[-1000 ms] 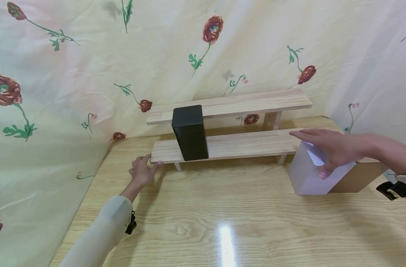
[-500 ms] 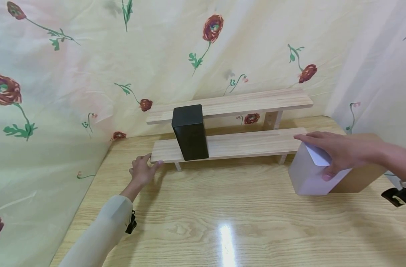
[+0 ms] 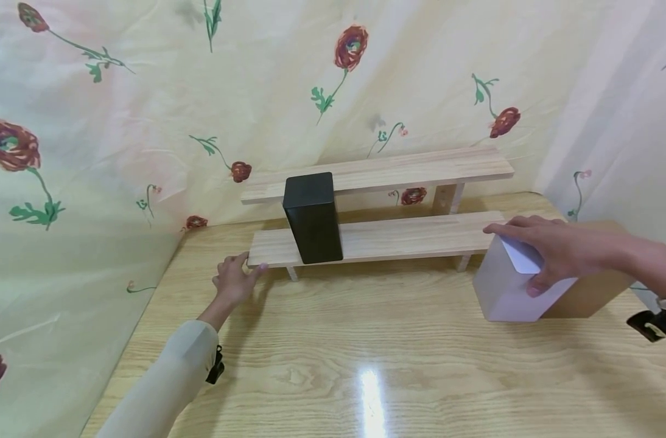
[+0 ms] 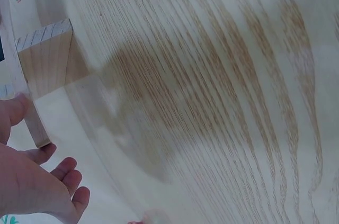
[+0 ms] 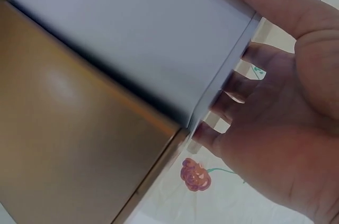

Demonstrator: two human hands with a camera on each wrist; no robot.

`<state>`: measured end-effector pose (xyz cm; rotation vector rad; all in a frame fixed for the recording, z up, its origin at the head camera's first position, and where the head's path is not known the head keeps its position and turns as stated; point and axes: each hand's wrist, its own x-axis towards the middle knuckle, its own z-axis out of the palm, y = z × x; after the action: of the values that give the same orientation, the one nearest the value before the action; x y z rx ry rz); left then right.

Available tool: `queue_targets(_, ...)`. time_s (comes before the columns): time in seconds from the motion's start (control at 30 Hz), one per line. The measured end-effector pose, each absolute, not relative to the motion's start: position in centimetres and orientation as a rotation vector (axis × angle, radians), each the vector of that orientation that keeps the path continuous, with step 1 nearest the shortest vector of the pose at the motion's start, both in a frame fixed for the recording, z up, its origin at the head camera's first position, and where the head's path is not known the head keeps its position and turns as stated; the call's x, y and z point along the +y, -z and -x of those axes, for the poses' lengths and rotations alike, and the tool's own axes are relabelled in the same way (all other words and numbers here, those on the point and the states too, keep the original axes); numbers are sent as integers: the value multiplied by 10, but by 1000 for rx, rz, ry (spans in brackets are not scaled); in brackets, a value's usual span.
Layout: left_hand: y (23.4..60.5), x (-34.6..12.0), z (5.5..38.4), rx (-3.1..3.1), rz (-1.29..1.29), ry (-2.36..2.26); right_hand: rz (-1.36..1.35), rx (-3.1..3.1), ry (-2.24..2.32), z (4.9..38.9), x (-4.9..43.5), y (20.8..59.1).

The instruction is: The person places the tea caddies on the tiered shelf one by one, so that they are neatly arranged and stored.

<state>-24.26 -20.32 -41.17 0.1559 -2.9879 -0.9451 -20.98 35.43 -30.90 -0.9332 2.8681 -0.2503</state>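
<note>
In the head view, my left hand (image 3: 234, 281) holds the left front corner of a low two-tier wooden shelf (image 3: 399, 237). Thumb and forefinger touch the lower board's end (image 4: 37, 128) in the left wrist view, while the other fingers are bent beside it. At the right, my right hand (image 3: 557, 248) grips the top of a white box (image 3: 511, 292) standing on the table. Its thumb lies on the near face and its fingers reach over the far side, as the right wrist view of the white box (image 5: 132, 23) shows.
A tall black box (image 3: 313, 225) stands upright on the shelf's lower board, left of centre. Against the white box's right side is a brown box (image 3: 590, 292), also on the wood-grain table (image 3: 311, 365). Flower-patterned cloth (image 3: 289, 91) hangs behind and at both sides.
My right hand has come down and slightly right onto the white box, its thumb now against the near face. The left hand and black box have stayed put.
</note>
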Motion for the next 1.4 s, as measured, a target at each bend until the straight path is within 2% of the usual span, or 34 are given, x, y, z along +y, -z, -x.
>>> queue_targets(0.4, 413, -207, 242, -2995, -148, 944, 931, 2875, 223, 210, 351, 307)
queue_targets(0.93, 410, -207, 242, -2985, -132, 954, 1250, 2933, 284, 210, 329, 287)
queue_targets(1.4, 412, -206, 245, -3005, -130, 922, 1125, 2888, 213, 206, 308, 270)
